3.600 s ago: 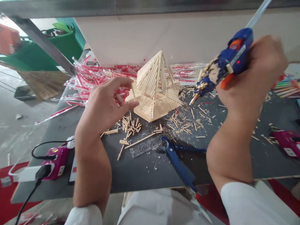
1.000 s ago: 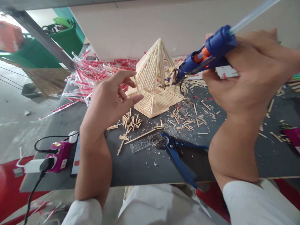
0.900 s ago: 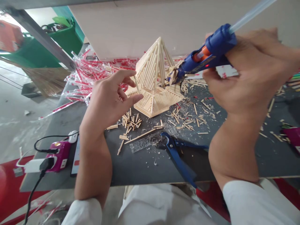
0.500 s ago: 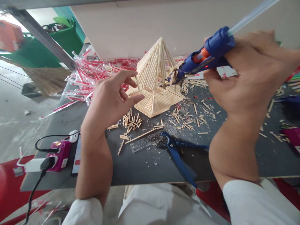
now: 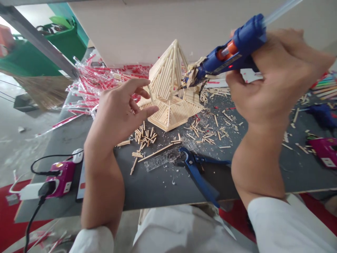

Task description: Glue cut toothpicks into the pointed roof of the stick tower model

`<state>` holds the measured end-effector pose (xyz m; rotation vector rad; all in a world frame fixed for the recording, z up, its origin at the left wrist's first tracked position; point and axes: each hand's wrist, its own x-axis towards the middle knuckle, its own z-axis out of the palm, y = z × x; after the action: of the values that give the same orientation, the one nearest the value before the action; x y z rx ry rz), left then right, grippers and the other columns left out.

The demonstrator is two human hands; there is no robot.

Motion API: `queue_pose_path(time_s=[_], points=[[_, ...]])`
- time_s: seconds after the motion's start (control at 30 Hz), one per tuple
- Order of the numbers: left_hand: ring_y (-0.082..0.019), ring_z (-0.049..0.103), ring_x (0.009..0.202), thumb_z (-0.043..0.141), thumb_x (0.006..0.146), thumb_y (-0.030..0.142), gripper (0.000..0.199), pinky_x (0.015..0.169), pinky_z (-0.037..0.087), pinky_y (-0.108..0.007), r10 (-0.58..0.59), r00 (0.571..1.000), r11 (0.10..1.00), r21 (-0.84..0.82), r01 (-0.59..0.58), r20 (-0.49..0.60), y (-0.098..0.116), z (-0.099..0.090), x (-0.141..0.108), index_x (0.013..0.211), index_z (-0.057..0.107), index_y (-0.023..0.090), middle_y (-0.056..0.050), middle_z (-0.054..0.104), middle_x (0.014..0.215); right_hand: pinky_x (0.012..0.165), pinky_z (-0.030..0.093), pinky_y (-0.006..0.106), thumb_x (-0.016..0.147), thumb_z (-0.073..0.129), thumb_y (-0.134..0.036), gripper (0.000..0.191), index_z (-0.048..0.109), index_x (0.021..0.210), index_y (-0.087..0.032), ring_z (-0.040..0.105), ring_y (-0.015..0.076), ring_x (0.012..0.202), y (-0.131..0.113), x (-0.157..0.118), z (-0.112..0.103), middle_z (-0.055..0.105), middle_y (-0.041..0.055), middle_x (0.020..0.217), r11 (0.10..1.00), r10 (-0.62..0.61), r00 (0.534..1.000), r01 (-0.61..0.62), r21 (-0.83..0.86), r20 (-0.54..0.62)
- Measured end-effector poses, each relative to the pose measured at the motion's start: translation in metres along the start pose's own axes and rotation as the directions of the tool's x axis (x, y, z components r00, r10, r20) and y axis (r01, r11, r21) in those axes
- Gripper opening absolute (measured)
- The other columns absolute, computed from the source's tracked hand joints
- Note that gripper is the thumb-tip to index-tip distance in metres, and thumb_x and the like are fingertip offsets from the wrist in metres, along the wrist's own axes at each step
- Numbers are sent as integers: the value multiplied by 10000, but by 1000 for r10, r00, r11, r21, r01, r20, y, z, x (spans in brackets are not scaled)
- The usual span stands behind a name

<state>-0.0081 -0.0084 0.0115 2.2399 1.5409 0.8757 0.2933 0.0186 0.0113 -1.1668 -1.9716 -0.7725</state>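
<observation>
My right hand [image 5: 276, 77] is wrapped round a blue hot glue gun [image 5: 223, 56], a clear glue stick [image 5: 283, 12] jutting from its back end. The gun's nozzle, crusted with brownish bits, points down-left at the right side of a pointed model made of wooden sticks [image 5: 163, 73]; whether it touches cannot be made out. At the model's left, my left hand [image 5: 123, 105] pinches a short wooden stick [image 5: 151, 94] upright between thumb and index finger. The model has a steep roof above a wide, flared lower tier.
Blue cutters [image 5: 196, 172] and a clear ruler [image 5: 160, 160] lie in front, among cut stick pieces [image 5: 144, 135]. Red-and-clear plastic wrappers [image 5: 92, 80] pile up at the left. Magenta power strips [image 5: 61, 177] with cables sit at the left edge and far right.
The whole view has shifted slightly. The glue gun's nozzle sits a little higher and closer to the model's roof. My left hand keeps its pinch on the stick.
</observation>
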Motion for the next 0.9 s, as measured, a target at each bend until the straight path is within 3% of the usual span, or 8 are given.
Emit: queue_pose_path(time_s=[0.33,0.67,0.9], points=[[-72,576,654,750,891,293,512,802,507,-287,-3,1000,1000,3,3,24,5,-3,1,1375,649,163,-21,754,1111,851,538,430,791,605,-180,524,727,1294,-98,748,336,971,-4,2,0,765,124,1029,1000,7,998,-6,19,-56],[-122,642,671,758,862,405,550,721,573,-309,-8,999,1000,-20,9,32,-10,2,0,1382,634,276,-45,746,1153,886,550,416,774,650,-194,590,684,1362,-235,745,287,1011,0,0,4,780,52,1101,998,29,997,-32,-49,-65],[-123,647,663,760,855,400,555,775,582,-321,0,999,1000,-2,0,34,-11,2,0,1381,634,276,-36,758,1103,850,571,431,790,637,-201,543,713,1326,-159,754,324,994,0,1,2,774,107,1105,1000,22,998,-23,-9,-63]])
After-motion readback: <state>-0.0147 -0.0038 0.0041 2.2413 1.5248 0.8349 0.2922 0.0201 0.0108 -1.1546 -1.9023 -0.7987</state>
